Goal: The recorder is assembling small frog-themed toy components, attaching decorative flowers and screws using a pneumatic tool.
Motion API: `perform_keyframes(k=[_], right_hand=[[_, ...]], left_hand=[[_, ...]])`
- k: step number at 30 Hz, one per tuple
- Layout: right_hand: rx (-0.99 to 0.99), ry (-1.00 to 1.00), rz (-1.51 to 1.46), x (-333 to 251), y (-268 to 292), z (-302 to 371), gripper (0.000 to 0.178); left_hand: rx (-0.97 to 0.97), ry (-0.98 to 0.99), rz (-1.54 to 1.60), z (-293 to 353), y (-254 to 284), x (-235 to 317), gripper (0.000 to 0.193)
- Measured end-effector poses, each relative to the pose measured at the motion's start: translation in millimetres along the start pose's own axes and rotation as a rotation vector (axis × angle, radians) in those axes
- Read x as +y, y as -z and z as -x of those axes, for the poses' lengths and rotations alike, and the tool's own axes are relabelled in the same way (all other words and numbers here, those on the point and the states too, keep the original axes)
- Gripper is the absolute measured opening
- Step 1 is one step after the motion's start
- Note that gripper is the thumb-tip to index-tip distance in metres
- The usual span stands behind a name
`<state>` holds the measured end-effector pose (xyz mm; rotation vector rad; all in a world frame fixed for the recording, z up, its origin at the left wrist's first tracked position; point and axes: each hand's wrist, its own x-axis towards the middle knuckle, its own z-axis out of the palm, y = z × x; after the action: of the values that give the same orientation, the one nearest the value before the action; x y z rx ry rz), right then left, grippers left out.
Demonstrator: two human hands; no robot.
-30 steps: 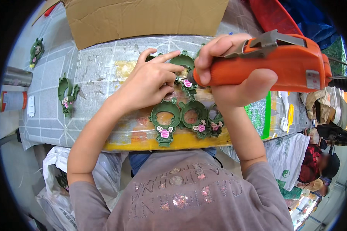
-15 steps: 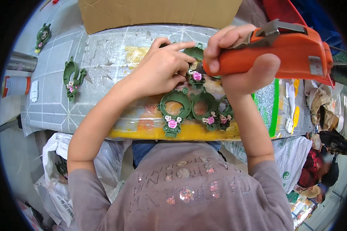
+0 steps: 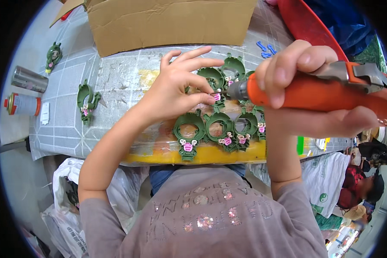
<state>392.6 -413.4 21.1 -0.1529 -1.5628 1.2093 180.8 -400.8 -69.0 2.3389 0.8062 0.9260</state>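
Note:
My right hand is wrapped round an orange power screwdriver with a metal clip, held nearly level above the table. Its dark chuck and thin bit point left. At the bit's tip, my left hand pinches thumb and forefinger together, other fingers spread; whatever is between them is too small to make out. Beneath the hands lie several green plastic toy shells, each with a round ring and small pink and white details. One shell partly under my left fingertips shows a pink striped piece.
A cardboard box stands at the far edge, with blue plastic pieces to its right. At left are another green shell, a finished-looking green figure, a metal can and a white-and-orange can. White bags hang below.
The screwdriver has come away from the shells, moving right and toward me. My left thumb and forefinger have closed near its bit. The view has shifted, showing more of the box.

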Motion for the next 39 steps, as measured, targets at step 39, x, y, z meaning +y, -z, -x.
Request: perform_keyframes(k=[39], right_hand=[[0.309,-0.188,0.313,57,-38,11,0.081]], left_hand=[[-0.142,0.166,-0.035,40,7,-35,0.043]])
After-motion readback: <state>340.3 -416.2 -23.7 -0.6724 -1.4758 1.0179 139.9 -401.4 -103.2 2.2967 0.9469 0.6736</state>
